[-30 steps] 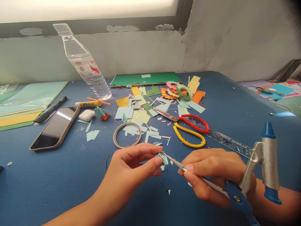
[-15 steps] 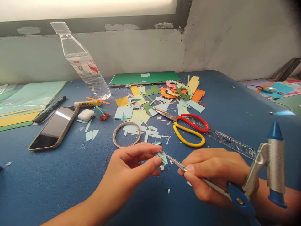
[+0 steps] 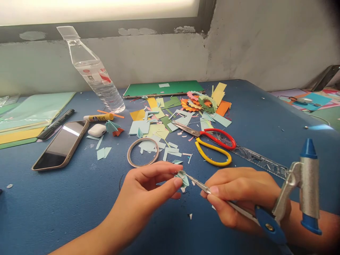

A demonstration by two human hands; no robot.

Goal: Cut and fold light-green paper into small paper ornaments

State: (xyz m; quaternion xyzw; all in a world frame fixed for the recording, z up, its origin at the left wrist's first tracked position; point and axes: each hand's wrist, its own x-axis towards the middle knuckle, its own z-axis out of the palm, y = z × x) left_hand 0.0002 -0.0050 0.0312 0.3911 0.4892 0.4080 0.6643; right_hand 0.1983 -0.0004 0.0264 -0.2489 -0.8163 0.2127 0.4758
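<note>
Compass tip at the pinched paper
My left hand (image 3: 148,191) pinches the folded paper piece (image 3: 182,178); my right hand (image 3: 239,198) grips the compass (image 3: 265,212), whose point could slip into fingertips beside it

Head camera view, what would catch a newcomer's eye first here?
The two hands at the front: the left hand pinches a small folded paper piece, and the right hand puts a thin metal tool to it. Behind them, red and yellow scissors lie by bright paper scraps, with a tilted water bottle at the back left.

No legible text (labels blurred)
</note>
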